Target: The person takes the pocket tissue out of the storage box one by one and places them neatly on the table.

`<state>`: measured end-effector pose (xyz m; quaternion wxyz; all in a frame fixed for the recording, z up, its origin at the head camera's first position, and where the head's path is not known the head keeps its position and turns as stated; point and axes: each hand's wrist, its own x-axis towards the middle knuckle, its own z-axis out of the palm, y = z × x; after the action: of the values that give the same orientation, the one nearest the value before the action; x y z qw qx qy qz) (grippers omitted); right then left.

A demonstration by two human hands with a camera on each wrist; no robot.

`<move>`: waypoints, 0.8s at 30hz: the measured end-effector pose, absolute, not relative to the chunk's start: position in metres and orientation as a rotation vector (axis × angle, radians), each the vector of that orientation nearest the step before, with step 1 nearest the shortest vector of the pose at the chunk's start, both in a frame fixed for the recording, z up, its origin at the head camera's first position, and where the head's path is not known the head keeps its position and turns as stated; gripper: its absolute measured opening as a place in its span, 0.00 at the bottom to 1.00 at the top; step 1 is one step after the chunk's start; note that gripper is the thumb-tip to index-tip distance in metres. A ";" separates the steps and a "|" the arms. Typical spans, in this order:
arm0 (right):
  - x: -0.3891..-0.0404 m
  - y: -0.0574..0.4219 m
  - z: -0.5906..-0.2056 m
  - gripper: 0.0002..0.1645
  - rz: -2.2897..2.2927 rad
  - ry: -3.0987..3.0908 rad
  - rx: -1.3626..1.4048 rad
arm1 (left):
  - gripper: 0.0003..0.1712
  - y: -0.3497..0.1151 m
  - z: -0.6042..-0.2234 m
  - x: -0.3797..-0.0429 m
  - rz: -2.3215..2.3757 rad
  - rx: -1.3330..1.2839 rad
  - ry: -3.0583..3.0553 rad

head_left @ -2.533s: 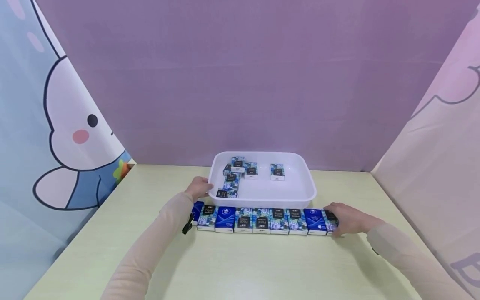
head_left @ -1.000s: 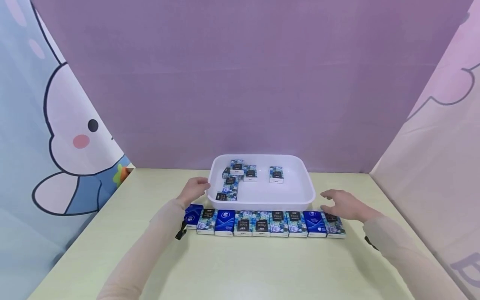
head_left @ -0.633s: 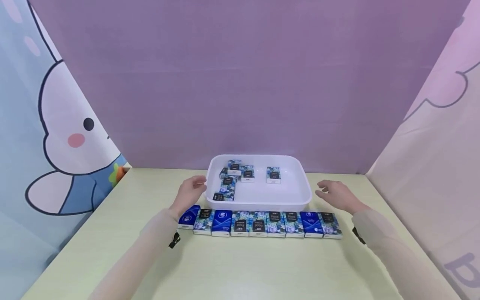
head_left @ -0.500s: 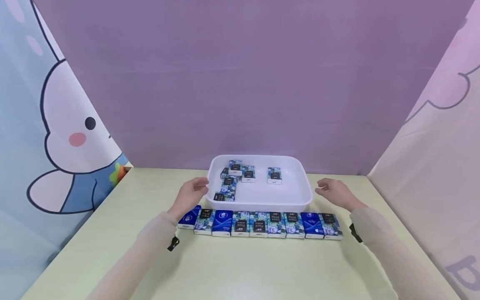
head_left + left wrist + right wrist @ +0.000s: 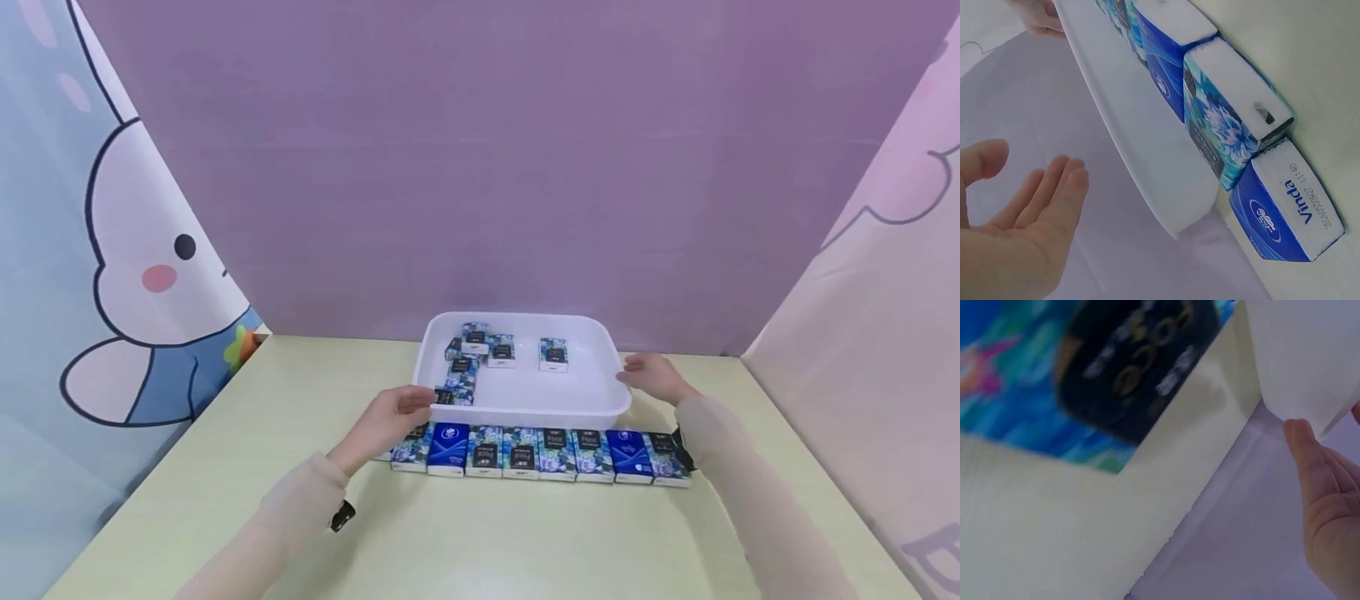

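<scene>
A white plastic tray (image 5: 540,400) stands at the back of the table, with several floral tissue packs (image 5: 553,355) lying in it. My right hand (image 5: 654,377) is at the tray's right rim; in the right wrist view the thumb (image 5: 1299,434) lies against the outer wall and a fingertip shows past the rim. By the front left corner, my left hand (image 5: 386,421) has its fingers extended and holds nothing; the left wrist view shows thumb and fingers spread. A row of blue and floral tissue packs (image 5: 448,448) lines the tray's front, its left end hidden by the left hand.
The pale table (image 5: 525,542) stretches in front of the row and to both sides. A purple backdrop (image 5: 510,167) rises close behind the tray. Printed cloth panels (image 5: 157,333) stand along the left and right sides.
My right hand has left the pack at the row's right end and moved back and inward to the tray's right rim. My left hand has shifted toward the tray's front left corner.
</scene>
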<state>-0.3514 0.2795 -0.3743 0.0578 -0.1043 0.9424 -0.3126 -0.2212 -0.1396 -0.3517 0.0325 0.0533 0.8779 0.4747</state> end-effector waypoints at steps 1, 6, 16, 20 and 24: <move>-0.353 0.278 -0.375 0.32 -0.963 2.839 -0.301 | 0.19 -0.139 -0.352 -0.220 1.466 0.166 2.691; -0.360 0.272 -0.378 0.22 -1.070 2.753 -0.256 | 0.17 -0.138 -0.352 -0.215 1.457 0.174 2.670; -0.362 0.266 -0.379 0.21 -1.201 2.650 -0.108 | 0.17 -0.141 -0.352 -0.211 1.439 0.256 2.730; -0.360 0.264 -0.377 0.22 -1.212 2.638 -0.067 | 0.18 -0.141 -0.347 -0.214 1.442 0.312 2.785; -0.356 0.266 -0.372 0.22 -1.198 2.646 -0.073 | 0.19 -0.139 -0.336 -0.226 1.353 0.339 2.842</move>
<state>-0.3562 0.2660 -0.3721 0.1178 -0.0251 0.9043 -0.4095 -0.2260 -0.1388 -0.3358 -0.0124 0.1072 0.8976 0.4274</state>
